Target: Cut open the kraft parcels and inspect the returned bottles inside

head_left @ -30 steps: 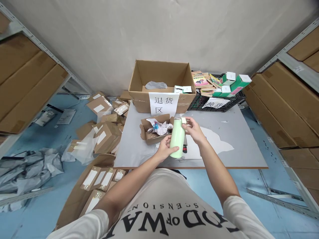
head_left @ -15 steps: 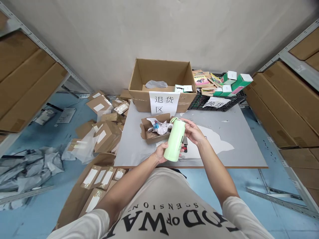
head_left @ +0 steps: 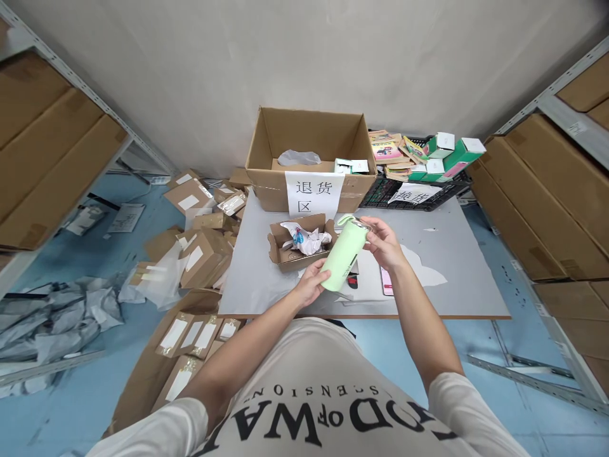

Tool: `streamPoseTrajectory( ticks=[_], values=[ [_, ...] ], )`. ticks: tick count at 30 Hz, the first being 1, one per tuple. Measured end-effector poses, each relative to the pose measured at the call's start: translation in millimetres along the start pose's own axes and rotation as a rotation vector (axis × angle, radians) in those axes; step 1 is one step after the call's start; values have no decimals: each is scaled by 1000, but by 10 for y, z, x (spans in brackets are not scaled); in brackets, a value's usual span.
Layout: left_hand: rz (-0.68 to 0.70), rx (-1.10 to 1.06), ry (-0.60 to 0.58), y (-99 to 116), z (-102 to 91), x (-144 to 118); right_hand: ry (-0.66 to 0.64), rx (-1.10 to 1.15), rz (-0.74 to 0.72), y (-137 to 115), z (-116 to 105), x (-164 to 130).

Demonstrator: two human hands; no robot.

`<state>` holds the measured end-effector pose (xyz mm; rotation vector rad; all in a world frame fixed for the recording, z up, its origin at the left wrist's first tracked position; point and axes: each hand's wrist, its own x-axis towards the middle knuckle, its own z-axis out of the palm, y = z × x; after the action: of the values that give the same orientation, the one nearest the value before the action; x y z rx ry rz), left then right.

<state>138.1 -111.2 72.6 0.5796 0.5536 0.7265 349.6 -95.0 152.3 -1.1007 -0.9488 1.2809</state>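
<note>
A light green water bottle (head_left: 345, 255) with a strap loop at its cap is held tilted above the table, its top leaning to the right. My left hand (head_left: 313, 284) grips it at the base. At the cap end, my right hand (head_left: 384, 243) has its fingers closed around the bottle. Just left of it stands a small opened cardboard box (head_left: 297, 261) with crumpled white printed paper (head_left: 307, 240) inside. Beneath the bottle lie a small black and red item (head_left: 353, 280), partly hidden, and a pink-screened phone (head_left: 386, 282) near my right wrist.
A large labelled carton (head_left: 266, 193) stands at the back of the grey table (head_left: 457, 254), beside a black crate (head_left: 375, 193) of books and green boxes. Parcels (head_left: 202, 257) are piled on the left. Shelves with big cartons (head_left: 547, 197) flank both sides.
Both hands have moved the bottle slightly up and right, and it now tilts further to the right. The phone on the table has come into view.
</note>
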Motion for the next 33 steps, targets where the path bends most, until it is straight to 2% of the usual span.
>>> streamPoseTrajectory(
  ticks=[2,5,8,10,14,17,20,22,30,33],
  values=[
    [34,31,24,17,18,59,-18,-93,-73,-126,-23,-11],
    [73,90,-13,67,82,205,-21,-271,-197,-332,-42,-20],
    [172,190,-47,100,110,339,44,-385,-308,-486,-87,-44],
    [234,291,-11,85,75,364,118,-418,-380,-516,-152,-81],
    [324,622,135,-35,-72,259,216,-452,-448,-389,-314,-208],
    [365,826,39,-147,-153,189,223,-457,-434,-215,-381,-326],
    [372,907,-111,-242,-194,214,236,-456,-393,-59,-378,-420],
    [386,966,-167,-292,-220,262,242,-452,-379,24,-359,-455],
    [456,1058,-167,-382,-366,390,194,-559,-390,218,-324,-471],
    [531,1153,-172,-418,-428,412,148,-625,-423,223,-343,-449]
  ],
)
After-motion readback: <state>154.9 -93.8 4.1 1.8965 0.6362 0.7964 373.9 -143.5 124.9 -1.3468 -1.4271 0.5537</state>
